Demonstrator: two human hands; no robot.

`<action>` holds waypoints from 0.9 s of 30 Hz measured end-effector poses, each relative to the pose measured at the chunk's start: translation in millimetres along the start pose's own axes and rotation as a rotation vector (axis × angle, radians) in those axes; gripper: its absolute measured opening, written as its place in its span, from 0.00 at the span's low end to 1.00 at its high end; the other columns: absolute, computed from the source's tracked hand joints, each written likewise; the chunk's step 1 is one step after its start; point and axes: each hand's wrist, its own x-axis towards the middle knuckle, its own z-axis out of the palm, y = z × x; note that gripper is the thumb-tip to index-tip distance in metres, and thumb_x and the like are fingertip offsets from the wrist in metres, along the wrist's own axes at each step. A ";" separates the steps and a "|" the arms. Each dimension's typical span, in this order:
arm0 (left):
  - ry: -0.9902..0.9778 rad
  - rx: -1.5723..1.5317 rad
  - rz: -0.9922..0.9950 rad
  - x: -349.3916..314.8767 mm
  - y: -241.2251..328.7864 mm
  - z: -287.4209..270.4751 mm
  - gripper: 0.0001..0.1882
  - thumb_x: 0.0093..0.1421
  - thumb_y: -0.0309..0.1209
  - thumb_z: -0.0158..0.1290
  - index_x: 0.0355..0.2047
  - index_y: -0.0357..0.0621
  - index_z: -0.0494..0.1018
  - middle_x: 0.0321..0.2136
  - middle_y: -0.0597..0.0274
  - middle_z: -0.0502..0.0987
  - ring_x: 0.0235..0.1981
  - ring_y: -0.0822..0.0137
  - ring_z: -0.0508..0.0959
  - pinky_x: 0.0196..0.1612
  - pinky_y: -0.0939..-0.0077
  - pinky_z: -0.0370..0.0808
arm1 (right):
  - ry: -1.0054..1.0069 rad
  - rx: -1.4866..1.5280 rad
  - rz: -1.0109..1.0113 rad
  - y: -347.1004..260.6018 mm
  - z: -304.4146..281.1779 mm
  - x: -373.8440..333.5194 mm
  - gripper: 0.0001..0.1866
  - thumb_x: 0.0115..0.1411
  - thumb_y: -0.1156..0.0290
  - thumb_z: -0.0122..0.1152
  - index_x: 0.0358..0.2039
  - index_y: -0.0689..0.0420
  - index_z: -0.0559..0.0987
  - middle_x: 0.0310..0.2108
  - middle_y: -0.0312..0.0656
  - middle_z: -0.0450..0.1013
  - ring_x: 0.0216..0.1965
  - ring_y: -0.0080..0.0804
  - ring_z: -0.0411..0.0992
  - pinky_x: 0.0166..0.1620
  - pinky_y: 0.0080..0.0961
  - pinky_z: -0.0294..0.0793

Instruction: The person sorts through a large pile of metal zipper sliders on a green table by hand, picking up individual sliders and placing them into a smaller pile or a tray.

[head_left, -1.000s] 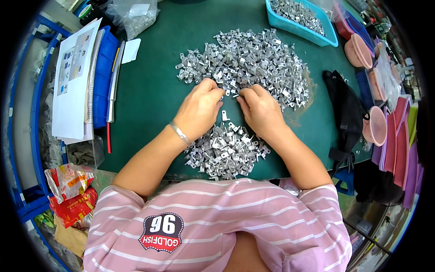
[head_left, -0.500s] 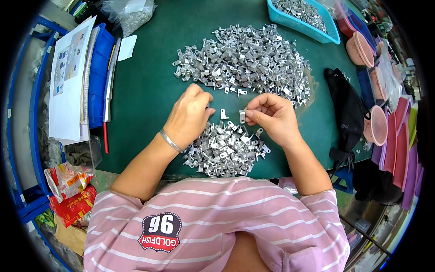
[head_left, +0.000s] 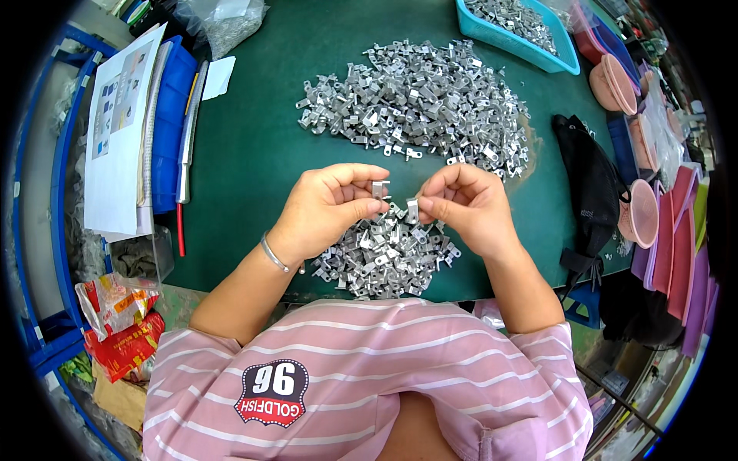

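The left hand (head_left: pixel 327 211), ringed at the wrist by a smooth silvery bangle (head_left: pixel 274 255), pinched a small metal bracket (head_left: pixel 377 189) between thumb and fingers, its tabs poking out past the fingertips; the right hand (head_left: pixel 473 211) gripped a second bracket (head_left: pixel 413 209) the same way, thumb pressed to index finger, its flat, dull-silver face turned outward; the two pieces hung near each other, apart, above the far edge of a near heap (head_left: pixel 384 257) of bent metal parts, many of them L-shaped and pierced with round holes.

A broader far heap (head_left: pixel 419 100) of similar grey pieces spread beyond the hands, jagged in outline and bright where flat faces caught the light; both heaps lay on a matte green tabletop (head_left: pixel 254 138); past the larger one, toward the right, stood a turquoise plastic basket (head_left: pixel 511 48) with rounded corners, filled with more metal parts; a clear, crinkled plastic bag (head_left: pixel 224 31) of small grey pieces sat at the far left, with a flat white paper slip (head_left: pixel 218 77) near it; limp black fabric (head_left: pixel 580 184) lay on the right, beside a round pink basket (head_left: pixel 638 213).
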 end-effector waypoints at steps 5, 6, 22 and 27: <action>-0.013 0.002 0.024 -0.9 -1.7 1.4 0.18 0.58 0.17 0.55 0.50 0.32 0.71 0.38 0.56 0.78 0.38 0.69 0.80 0.41 0.79 0.79 | -0.199 -0.396 -0.120 -4.3 9.4 -7.5 0.05 0.55 0.81 0.62 0.34 0.62 0.80 0.30 0.37 0.77 0.33 0.20 0.75 0.35 0.20 0.76; -0.010 0.025 -0.007 -1.4 2.0 3.1 0.18 0.58 0.17 0.55 0.50 0.32 0.71 0.38 0.56 0.78 0.37 0.68 0.81 0.40 0.78 0.79 | -0.105 -0.484 -0.142 -5.5 12.0 -5.3 0.05 0.55 0.80 0.62 0.34 0.62 0.80 0.31 0.38 0.77 0.33 0.20 0.75 0.35 0.20 0.75; -0.040 -0.062 0.026 -5.3 0.6 9.4 0.12 0.57 0.17 0.56 0.43 0.30 0.72 0.34 0.57 0.78 0.36 0.69 0.80 0.39 0.77 0.79 | 0.031 -0.365 -0.232 6.9 21.0 0.4 0.04 0.53 0.81 0.63 0.32 0.62 0.79 0.30 0.39 0.76 0.32 0.22 0.76 0.34 0.20 0.76; -0.338 0.646 0.115 -17.1 22.6 -7.5 0.09 0.53 0.24 0.62 0.36 0.37 0.78 0.29 0.64 0.76 0.26 0.78 0.75 0.30 0.84 0.72 | 0.061 -1.012 -0.346 -5.2 10.0 3.1 0.04 0.52 0.79 0.59 0.30 0.60 0.78 0.27 0.47 0.74 0.29 0.45 0.76 0.32 0.33 0.76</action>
